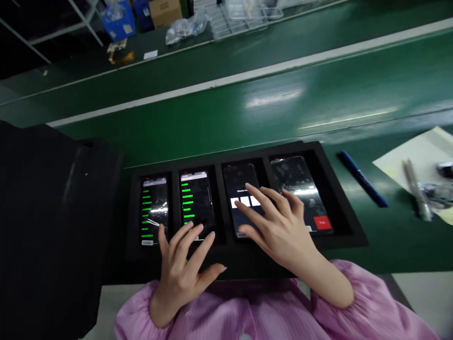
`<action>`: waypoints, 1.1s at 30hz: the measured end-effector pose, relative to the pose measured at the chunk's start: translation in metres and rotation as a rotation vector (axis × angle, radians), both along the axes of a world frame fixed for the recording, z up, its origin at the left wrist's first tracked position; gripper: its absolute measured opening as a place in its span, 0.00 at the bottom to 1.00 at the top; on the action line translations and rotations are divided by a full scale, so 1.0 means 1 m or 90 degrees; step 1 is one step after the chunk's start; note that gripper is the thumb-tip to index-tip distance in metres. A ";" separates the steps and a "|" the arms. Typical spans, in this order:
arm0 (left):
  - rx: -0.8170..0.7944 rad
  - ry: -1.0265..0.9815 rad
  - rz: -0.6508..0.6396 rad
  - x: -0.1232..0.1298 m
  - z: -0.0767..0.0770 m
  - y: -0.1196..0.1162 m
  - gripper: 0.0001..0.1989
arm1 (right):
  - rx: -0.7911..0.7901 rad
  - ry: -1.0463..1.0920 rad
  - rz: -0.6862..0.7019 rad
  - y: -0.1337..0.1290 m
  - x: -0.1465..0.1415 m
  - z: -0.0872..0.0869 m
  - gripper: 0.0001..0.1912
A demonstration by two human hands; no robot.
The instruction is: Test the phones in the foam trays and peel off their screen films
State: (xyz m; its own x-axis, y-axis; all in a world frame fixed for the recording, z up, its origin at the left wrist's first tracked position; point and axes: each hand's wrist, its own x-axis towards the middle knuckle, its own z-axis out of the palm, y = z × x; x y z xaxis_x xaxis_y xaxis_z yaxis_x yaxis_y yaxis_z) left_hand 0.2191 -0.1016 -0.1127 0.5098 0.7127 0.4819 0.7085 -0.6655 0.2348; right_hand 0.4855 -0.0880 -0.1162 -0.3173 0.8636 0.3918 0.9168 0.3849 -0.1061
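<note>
Several smartphones lie face up in the slots of a black tray (pixel 219 189). My left hand (pixel 184 264) is spread over the lower ends of the far-left phone (pixel 155 208) and the second phone (pixel 205 203); both show green text lines on dark screens. Over the third phone (pixel 239 177), which has white squares on its screen, my right hand (pixel 279 222) stretches its fingers, one fingertip at a square. Its other fingers reach toward the far-right phone (pixel 297 174), which has a red button on its screen. Neither hand holds anything.
Right of the tray lies a blue pen (pixel 363 179), then paper (pixel 399 163) with blurred small items on it. A dark bulky object (pixel 53 226) fills the left side. Across the green bench stand a blue bin (pixel 120 21), a cardboard box (pixel 165 12) and plastic bags (pixel 187 28).
</note>
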 end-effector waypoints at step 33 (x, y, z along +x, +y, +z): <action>0.012 0.000 0.023 -0.003 -0.001 -0.001 0.34 | 0.080 0.209 -0.119 -0.077 0.104 -0.012 0.22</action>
